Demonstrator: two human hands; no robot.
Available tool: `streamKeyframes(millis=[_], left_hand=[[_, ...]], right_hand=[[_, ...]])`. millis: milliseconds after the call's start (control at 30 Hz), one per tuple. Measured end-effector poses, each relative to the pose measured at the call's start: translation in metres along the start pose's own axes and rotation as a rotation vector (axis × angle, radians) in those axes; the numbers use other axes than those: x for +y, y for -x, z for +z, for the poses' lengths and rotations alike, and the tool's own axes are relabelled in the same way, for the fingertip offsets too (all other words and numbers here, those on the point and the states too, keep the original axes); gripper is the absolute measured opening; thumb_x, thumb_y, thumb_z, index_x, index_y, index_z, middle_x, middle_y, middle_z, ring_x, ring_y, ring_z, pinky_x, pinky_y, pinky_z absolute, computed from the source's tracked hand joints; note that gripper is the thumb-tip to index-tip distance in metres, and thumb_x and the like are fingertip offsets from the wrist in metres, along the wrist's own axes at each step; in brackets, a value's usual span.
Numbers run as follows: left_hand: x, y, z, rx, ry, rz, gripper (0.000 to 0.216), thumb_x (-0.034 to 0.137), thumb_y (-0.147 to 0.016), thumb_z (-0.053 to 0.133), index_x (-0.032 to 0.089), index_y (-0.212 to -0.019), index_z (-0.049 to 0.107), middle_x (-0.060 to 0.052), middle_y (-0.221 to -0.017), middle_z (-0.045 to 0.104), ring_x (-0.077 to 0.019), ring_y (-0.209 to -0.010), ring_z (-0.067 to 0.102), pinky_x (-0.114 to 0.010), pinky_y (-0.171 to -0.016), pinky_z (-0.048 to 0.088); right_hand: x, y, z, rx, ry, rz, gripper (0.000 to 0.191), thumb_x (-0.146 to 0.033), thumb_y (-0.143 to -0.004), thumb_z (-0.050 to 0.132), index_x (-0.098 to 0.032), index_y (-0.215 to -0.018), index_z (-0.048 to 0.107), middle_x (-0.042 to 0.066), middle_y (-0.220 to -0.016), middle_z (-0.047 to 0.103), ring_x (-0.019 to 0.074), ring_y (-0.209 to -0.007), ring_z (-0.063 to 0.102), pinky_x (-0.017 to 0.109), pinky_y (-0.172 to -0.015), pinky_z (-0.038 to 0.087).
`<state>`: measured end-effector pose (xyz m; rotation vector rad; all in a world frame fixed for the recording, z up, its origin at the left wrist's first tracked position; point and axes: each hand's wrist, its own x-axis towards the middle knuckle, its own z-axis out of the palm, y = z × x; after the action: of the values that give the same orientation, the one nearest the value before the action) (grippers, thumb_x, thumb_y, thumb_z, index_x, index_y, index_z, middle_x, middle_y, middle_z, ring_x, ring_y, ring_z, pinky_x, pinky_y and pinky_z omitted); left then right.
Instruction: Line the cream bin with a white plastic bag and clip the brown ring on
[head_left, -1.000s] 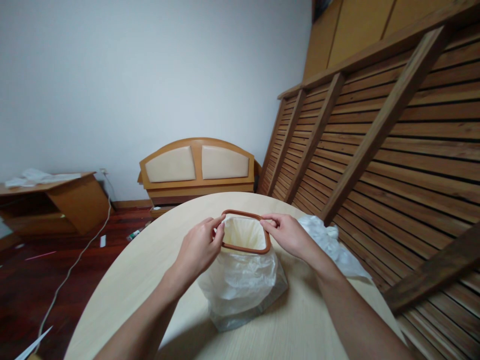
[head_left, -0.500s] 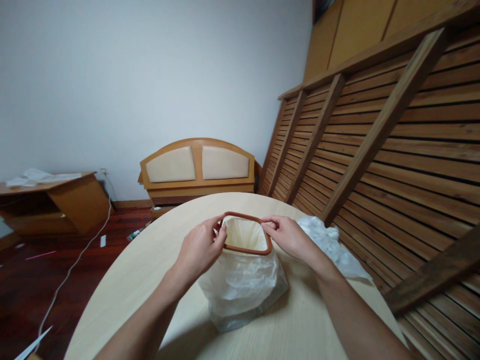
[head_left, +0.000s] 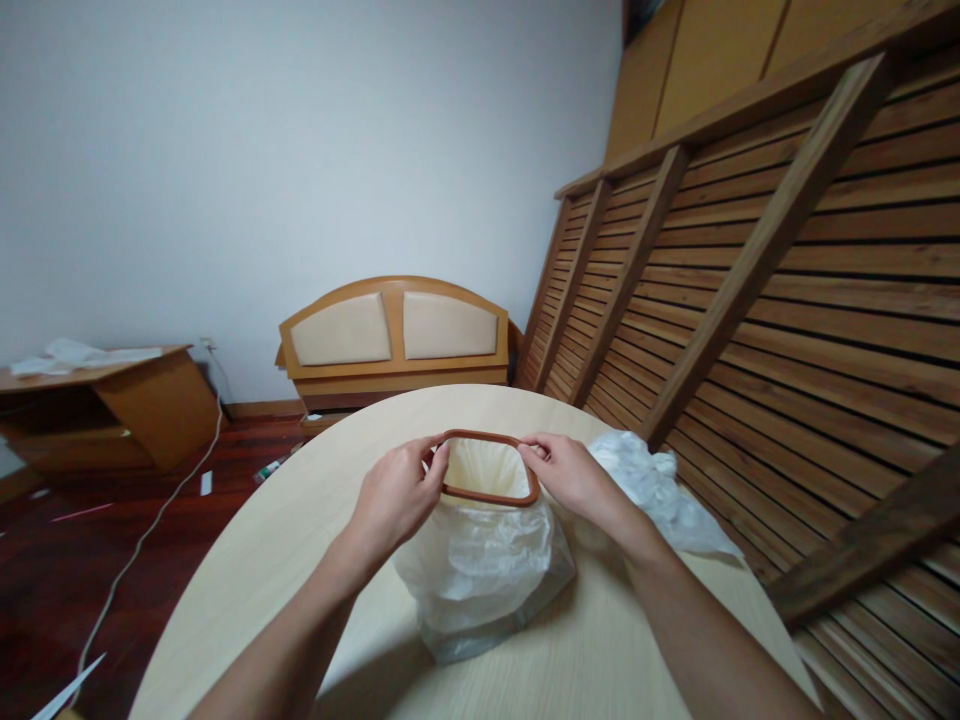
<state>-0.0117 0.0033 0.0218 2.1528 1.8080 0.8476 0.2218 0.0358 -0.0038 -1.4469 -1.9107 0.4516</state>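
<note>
A small trash bin stands on the round table (head_left: 285, 560), lined with a whitish translucent plastic bag (head_left: 487, 570) that hangs down over its outside. On its mouth sits a brown rectangular rim ring (head_left: 487, 498) with rounded corners. My left hand (head_left: 397, 490) grips the ring's left side between thumb and fingers. The right side is pinched by my right hand (head_left: 566, 470). Through the opening the pale bag lining shows in folds. The bag hides most of the bin's walls.
Crumpled white plastic bags (head_left: 645, 475) lie at the table's right edge. A slatted wooden frame (head_left: 735, 330) leans close on the right. Beyond the table is a headboard (head_left: 397, 330); a low desk (head_left: 150, 400) and a cable (head_left: 161, 510) are at left.
Both hands and the brown ring have shifted slightly left, and the ring's far edge sits a little lower. My grip on both sides is the same.
</note>
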Motion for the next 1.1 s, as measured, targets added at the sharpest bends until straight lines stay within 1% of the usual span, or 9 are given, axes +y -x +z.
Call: streamKeyframes(millis=[100,200,333,433,567,667,767,900,1100], left_hand=[[0.0,0.0,0.0,-0.011,-0.014,0.004,0.039,0.039,-0.099,0.042,0.027,-0.124,0.07,-0.007,-0.106,0.078,-0.0237,-0.093,0.071,-0.028,-0.074,0.045],[0.0,0.0,-0.001,-0.02,-0.023,0.002,0.038,0.038,-0.098,0.044,0.028,-0.125,0.069,-0.005,-0.096,0.078,-0.0224,-0.085,0.071,-0.027,-0.068,0.043],[0.0,0.001,-0.001,-0.028,-0.027,0.018,0.037,0.037,-0.096,0.046,0.029,-0.125,0.068,-0.003,-0.085,0.076,-0.0201,-0.075,0.068,-0.026,-0.063,0.038],[-0.001,0.001,-0.001,-0.038,-0.032,0.025,0.037,0.036,-0.096,0.047,0.028,-0.124,0.068,-0.002,-0.079,0.074,-0.0192,-0.07,0.066,-0.026,-0.061,0.036],[-0.001,0.001,-0.001,-0.046,-0.014,0.027,0.036,0.035,-0.095,0.047,0.027,-0.123,0.068,-0.002,-0.079,0.073,-0.0188,-0.069,0.065,-0.026,-0.06,0.035],[-0.001,0.001,-0.002,-0.052,-0.017,0.019,0.037,0.034,-0.094,0.048,0.027,-0.124,0.068,-0.002,-0.079,0.073,-0.019,-0.069,0.065,-0.026,-0.06,0.036],[-0.001,0.001,-0.002,-0.058,-0.024,0.019,0.038,0.033,-0.093,0.048,0.027,-0.125,0.067,-0.002,-0.08,0.074,-0.0192,-0.07,0.066,-0.027,-0.061,0.036],[-0.001,0.001,-0.002,-0.06,-0.039,0.028,0.04,0.033,-0.092,0.049,0.029,-0.128,0.066,-0.001,-0.08,0.074,-0.0195,-0.071,0.066,-0.027,-0.062,0.037],[-0.002,0.0,0.0,-0.072,-0.053,0.035,0.04,0.034,-0.092,0.049,0.029,-0.129,0.065,-0.003,-0.084,0.075,-0.02,-0.074,0.068,-0.027,-0.064,0.039]], right_hand=[[0.002,0.0,0.0,-0.002,0.019,-0.021,0.031,-0.033,-0.095,0.051,-0.018,-0.104,0.076,0.01,-0.098,0.079,0.0243,-0.088,0.073,0.033,-0.079,0.052],[0.004,-0.001,0.001,0.001,0.068,-0.066,0.031,-0.033,-0.096,0.05,-0.018,-0.105,0.076,0.012,-0.103,0.077,0.0257,-0.094,0.072,0.036,-0.086,0.053],[0.006,-0.002,0.002,0.037,0.089,-0.143,0.035,-0.036,-0.098,0.05,-0.016,-0.117,0.072,0.015,-0.12,0.071,0.0276,-0.111,0.067,0.042,-0.099,0.05],[0.005,-0.002,0.002,0.01,0.02,-0.227,0.044,-0.045,-0.099,0.048,-0.017,-0.127,0.066,0.015,-0.132,0.065,0.0274,-0.124,0.061,0.044,-0.11,0.045],[0.002,0.002,0.002,-0.141,-0.013,-0.25,0.069,-0.064,-0.095,0.048,-0.017,-0.145,0.051,0.015,-0.154,0.046,0.0296,-0.143,0.042,0.05,-0.121,0.03],[0.001,0.006,0.002,-0.246,0.015,-0.243,0.085,-0.071,-0.09,0.05,-0.015,-0.153,0.04,0.016,-0.16,0.036,0.0311,-0.149,0.032,0.052,-0.123,0.025],[0.002,0.007,0.002,-0.289,0.054,-0.254,0.094,-0.074,-0.087,0.053,-0.013,-0.156,0.034,0.018,-0.162,0.031,0.0322,-0.15,0.027,0.052,-0.124,0.024],[0.004,0.008,0.002,-0.31,0.082,-0.277,0.097,-0.076,-0.087,0.051,-0.012,-0.157,0.03,0.019,-0.163,0.027,0.0324,-0.151,0.025,0.053,-0.124,0.023],[0.003,0.009,0.002,-0.319,0.085,-0.292,0.101,-0.075,-0.083,0.057,-0.014,-0.158,0.028,0.019,-0.163,0.027,0.0342,-0.151,0.026,0.055,-0.123,0.024]])
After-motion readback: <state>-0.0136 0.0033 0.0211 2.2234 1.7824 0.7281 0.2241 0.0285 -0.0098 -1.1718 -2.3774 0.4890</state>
